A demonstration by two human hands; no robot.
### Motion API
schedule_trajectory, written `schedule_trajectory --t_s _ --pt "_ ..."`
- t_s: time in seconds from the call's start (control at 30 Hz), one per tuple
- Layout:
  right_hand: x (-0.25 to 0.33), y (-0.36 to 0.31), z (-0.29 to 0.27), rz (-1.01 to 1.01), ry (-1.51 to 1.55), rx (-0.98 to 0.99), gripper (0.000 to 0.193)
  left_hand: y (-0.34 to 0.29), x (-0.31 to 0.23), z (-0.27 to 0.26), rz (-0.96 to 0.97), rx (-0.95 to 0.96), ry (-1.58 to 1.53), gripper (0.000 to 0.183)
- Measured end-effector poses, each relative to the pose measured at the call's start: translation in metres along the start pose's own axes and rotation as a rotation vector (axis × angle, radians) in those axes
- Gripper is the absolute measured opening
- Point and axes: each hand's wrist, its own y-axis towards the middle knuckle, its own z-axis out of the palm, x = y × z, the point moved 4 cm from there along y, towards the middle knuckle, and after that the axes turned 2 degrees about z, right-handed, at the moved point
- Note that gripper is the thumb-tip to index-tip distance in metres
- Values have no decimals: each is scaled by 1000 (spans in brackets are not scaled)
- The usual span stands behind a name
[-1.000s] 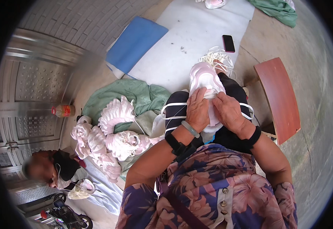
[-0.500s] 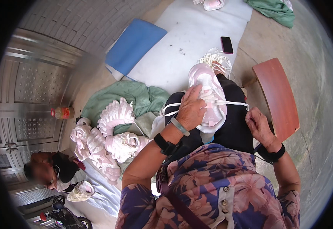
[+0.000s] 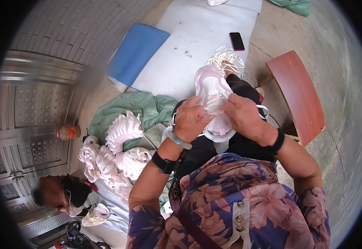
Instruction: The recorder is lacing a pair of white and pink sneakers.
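Observation:
A pale pink and white sneaker (image 3: 208,81) lies over my dark-trousered lap, its toe pointing away from me. My left hand (image 3: 189,119) grips its left side, thumb and fingers bent at the lacing. From the right, my right hand (image 3: 247,118) reaches over the lacing, fingertips closed at the shoelace near the eyelets; the hand partly hides what they pinch. A loop of white shoelace (image 3: 264,111) sticks out beyond the right hand. Past the toe lies a bundle of loose white laces (image 3: 224,58).
Left of me, several pink and white shoes (image 3: 123,130) are piled on green cloth (image 3: 119,106). A blue mat (image 3: 137,52) and phone (image 3: 237,41) lie on a white sheet (image 3: 181,37). A reddish-brown wooden stool (image 3: 299,95) stands right. A person (image 3: 75,193) sits lower left near a bottle (image 3: 68,133).
My right hand has moved left from beside my knee onto the sneaker's lacing. My left hand has shifted toward the shoe's left edge. The whole view has moved slightly.

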Motion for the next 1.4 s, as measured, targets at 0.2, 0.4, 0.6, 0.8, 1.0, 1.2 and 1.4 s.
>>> schedule_trajectory --t_s 0.2,0.4,0.6,0.8,1.0,1.2,1.4 --pt "-40 -77 -49 209 4 -81 9 -7 18 -11 -136 185 -232 21" --pt "-99 -145 -60 493 -210 62 7 -1 -4 -16 72 119 8 18" --pt "-44 -78 -37 248 82 -35 15 7 -17 -29 98 74 97 14" --pt "-27 -51 -7 113 -38 56 11 12 -23 -41 44 -3 77 13" --pt "-37 -58 -38 123 -148 3 8 20 -26 -36 131 139 -46 15" --pt "-86 -119 -61 280 -309 99 6 31 -18 -23 258 21 122 24" --pt "-132 -191 -17 391 -496 137 13 122 -93 -61 451 -41 -12 36"
